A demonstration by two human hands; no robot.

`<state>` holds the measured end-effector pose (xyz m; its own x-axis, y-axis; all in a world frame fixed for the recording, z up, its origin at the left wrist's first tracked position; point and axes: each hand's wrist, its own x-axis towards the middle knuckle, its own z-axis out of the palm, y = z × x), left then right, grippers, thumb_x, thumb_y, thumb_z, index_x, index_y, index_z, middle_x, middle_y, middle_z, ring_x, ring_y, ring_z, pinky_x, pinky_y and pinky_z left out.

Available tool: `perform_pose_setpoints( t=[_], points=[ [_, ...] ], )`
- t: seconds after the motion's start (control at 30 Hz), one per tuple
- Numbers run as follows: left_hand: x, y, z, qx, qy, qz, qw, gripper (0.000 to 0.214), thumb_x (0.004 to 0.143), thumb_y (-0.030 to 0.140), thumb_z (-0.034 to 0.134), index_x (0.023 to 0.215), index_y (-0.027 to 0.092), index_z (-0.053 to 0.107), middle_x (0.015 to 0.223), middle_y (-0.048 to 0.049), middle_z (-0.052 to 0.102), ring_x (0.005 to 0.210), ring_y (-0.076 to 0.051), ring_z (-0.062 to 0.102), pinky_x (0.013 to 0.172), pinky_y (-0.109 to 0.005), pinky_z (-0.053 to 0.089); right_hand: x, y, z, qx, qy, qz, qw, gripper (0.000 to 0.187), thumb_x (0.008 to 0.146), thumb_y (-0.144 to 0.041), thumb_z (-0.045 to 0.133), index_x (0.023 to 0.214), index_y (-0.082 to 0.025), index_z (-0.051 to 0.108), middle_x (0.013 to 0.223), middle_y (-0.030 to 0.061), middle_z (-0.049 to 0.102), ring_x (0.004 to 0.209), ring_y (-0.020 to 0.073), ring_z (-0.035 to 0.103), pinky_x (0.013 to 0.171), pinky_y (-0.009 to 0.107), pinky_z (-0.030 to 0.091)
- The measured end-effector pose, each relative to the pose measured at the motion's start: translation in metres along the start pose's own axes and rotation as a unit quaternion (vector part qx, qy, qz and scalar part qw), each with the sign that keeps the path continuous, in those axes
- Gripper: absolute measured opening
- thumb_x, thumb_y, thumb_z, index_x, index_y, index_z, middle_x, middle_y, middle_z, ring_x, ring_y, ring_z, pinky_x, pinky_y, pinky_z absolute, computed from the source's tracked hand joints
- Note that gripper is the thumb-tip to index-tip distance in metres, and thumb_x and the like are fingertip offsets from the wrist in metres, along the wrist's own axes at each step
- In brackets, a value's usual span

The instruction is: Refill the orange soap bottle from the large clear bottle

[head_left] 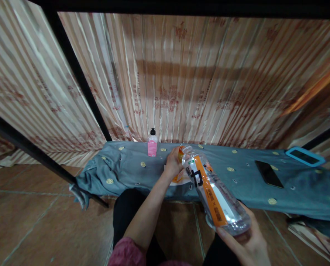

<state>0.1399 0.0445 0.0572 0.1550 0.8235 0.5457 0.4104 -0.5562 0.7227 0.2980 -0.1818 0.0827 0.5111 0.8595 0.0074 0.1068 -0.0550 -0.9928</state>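
A large clear plastic bottle (212, 188) with an orange and silver label lies tilted over the cloth, its neck pointing up and left, away from me. My right hand (249, 236) is closed around its base. At the neck end, my left hand (174, 162) has its fingers closed on a small orange thing (181, 154) by the bottle's mouth. Whether this is a cap or a small cup I cannot tell. Below that hand, a white and orange flat item (178, 181) rests on the cloth, partly covered by my forearm and the bottle.
A grey-blue patterned cloth (134, 177) covers the low table. Toward the back stands a pink-labelled bottle (152, 145) with a black top. On the right lie a dark phone (268, 173) and a blue-framed device (305, 156). Black metal posts (79, 74) and a striped curtain (170, 81) enclose the place.
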Motion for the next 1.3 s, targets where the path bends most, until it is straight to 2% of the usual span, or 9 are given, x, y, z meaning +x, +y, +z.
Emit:
perform_pose_setpoints(
  t=[0.23,0.63,1.07,1.3],
  points=[
    [-0.0002,-0.0009,0.0004,-0.003,0.002,-0.009,1.0,0.027,0.082,0.026,0.068,0.107,0.019,0.064,0.112,-0.0091,0.069,0.109,-0.026,0.064,0.097,-0.041,0.053,0.0006,0.007,-0.0001,0.001,0.004,-0.01,1.0,0.08,0.057,-0.055,0.085,0.123,-0.024,0.052,0.115,0.0069,0.068,0.099,0.0297,0.07,0.084,0.036,0.057],
    [-0.0003,-0.0038,0.0019,-0.009,0.003,-0.008,1.0,0.027,0.081,0.026,0.068,0.107,0.019,0.065,0.113,-0.0086,0.069,0.109,-0.025,0.063,0.1,-0.041,0.052,-0.0012,0.0008,-0.0007,-0.024,0.0,-0.008,1.0,0.08,0.058,-0.056,0.083,0.124,-0.023,0.051,0.117,0.0077,0.067,0.102,0.0295,0.069,0.085,0.034,0.056],
    [-0.0006,0.0027,-0.002,-0.007,0.004,-0.007,1.0,0.027,0.08,0.022,0.069,0.106,0.018,0.064,0.111,-0.0087,0.07,0.108,-0.025,0.064,0.098,-0.04,0.052,-0.0021,0.0014,0.0022,0.006,0.005,0.0,1.0,0.08,0.057,-0.054,0.085,0.123,-0.023,0.052,0.117,0.0081,0.065,0.102,0.0283,0.068,0.086,0.034,0.055],
    [0.0001,-0.001,-0.0005,-0.006,0.001,0.002,1.0,0.025,0.081,0.023,0.068,0.105,0.018,0.064,0.11,-0.0085,0.07,0.107,-0.025,0.064,0.098,-0.04,0.052,-0.0024,0.0006,0.0021,-0.001,0.004,-0.004,1.0,0.079,0.058,-0.054,0.084,0.123,-0.023,0.052,0.117,0.0083,0.065,0.102,0.0294,0.068,0.087,0.035,0.055]
  ],
)
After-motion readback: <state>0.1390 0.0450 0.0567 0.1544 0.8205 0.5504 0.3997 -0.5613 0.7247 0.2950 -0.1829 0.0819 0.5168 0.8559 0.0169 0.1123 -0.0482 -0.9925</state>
